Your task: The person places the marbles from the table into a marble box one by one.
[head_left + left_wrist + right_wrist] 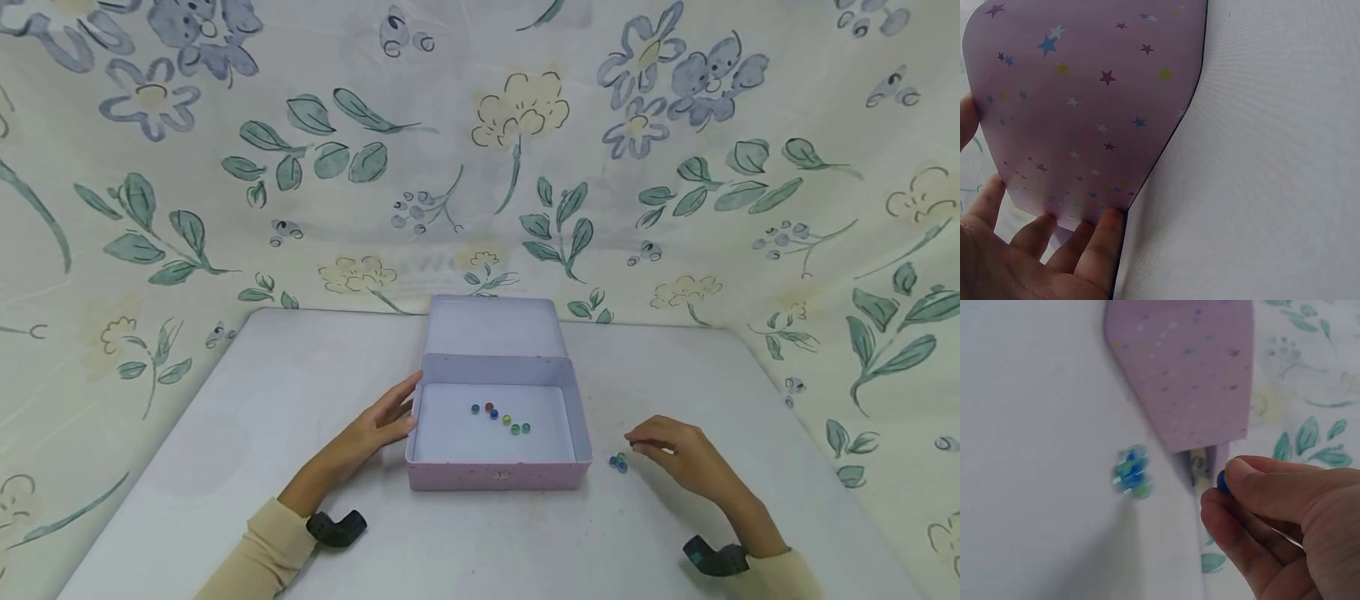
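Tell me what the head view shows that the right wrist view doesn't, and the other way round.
Only the head view shows the marbles inside the box, its raised lid and the left hand resting on the box's left wall. Only the right wrist view shows a dark blue marble pinched in the right hand. Both show the pink box, the loose marbles on the table and the right hand.

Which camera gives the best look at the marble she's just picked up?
The right wrist view: the blue marble shows pinched in the right hand's fingertips. In the head view that hand hides it. The left wrist view shows only the box and left hand.
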Available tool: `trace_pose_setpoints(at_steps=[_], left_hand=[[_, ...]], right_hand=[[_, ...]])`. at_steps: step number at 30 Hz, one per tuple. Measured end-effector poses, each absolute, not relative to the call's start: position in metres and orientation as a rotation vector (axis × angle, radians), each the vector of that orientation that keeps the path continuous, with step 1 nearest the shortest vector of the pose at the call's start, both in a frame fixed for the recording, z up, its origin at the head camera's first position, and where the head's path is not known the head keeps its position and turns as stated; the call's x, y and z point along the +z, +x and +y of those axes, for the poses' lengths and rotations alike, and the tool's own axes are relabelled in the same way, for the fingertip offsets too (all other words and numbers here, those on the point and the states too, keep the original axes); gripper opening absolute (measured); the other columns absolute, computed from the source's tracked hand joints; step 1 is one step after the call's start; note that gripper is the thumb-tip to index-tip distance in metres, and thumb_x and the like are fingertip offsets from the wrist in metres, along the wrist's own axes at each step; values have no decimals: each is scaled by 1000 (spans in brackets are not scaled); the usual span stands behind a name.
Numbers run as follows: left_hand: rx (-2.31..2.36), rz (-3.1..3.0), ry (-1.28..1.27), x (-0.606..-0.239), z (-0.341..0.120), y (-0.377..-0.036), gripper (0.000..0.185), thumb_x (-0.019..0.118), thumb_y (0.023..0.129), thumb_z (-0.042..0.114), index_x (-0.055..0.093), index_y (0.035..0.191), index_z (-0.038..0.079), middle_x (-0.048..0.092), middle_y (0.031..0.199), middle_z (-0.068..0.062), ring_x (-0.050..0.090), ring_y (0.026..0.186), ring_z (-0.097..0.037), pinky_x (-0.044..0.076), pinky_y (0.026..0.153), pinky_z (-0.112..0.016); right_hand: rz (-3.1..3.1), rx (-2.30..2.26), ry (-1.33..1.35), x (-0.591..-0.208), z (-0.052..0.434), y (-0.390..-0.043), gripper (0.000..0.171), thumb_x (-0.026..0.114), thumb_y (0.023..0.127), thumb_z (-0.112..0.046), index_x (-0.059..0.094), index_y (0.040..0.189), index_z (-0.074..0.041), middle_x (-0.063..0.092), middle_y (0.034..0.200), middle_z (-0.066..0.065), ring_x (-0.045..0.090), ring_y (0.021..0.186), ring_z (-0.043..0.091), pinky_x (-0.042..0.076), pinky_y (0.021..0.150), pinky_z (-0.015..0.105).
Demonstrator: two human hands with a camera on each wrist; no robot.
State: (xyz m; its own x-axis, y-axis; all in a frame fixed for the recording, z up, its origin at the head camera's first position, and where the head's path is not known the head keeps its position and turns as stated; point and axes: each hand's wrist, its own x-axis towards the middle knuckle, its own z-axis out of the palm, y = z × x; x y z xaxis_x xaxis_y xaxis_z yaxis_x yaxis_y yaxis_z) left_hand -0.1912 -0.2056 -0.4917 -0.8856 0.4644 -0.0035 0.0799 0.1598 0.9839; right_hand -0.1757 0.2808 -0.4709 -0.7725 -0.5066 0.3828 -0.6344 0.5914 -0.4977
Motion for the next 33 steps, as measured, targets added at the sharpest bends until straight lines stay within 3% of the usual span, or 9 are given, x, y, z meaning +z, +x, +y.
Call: trace_pose_setpoints(at_steps=[9, 16, 33], left_hand=[[1780, 2143, 519, -491, -206, -192, 67, 49, 105, 22, 14, 161, 35, 0, 170, -2, 3, 154, -44, 19, 118, -68], [1781, 2121, 507, -492, -205, -190, 68, 49, 105, 22, 13, 161, 32, -1, 170, -3, 2, 154, -44, 21, 118, -67], [1784, 2125, 506, -490, -205, -190, 68, 49, 105, 22, 13, 161, 31, -1, 170, -3, 3, 154, -44, 20, 118, -68]], right_hand=[[-2604, 950, 1065, -428, 259, -199, 27, 73, 84, 5, 75, 105, -11, 74, 99, 0, 68, 88, 4, 59, 77, 19], [-2632, 914, 1191, -403, 232, -216, 26, 73, 86, 3, 75, 108, -10, 74, 102, 2, 69, 90, 9, 60, 79, 24], [-2642, 859, 1482, -385, 154, -252, 20, 71, 89, 0, 77, 106, -8, 74, 104, 6, 69, 95, 14, 59, 82, 22]])
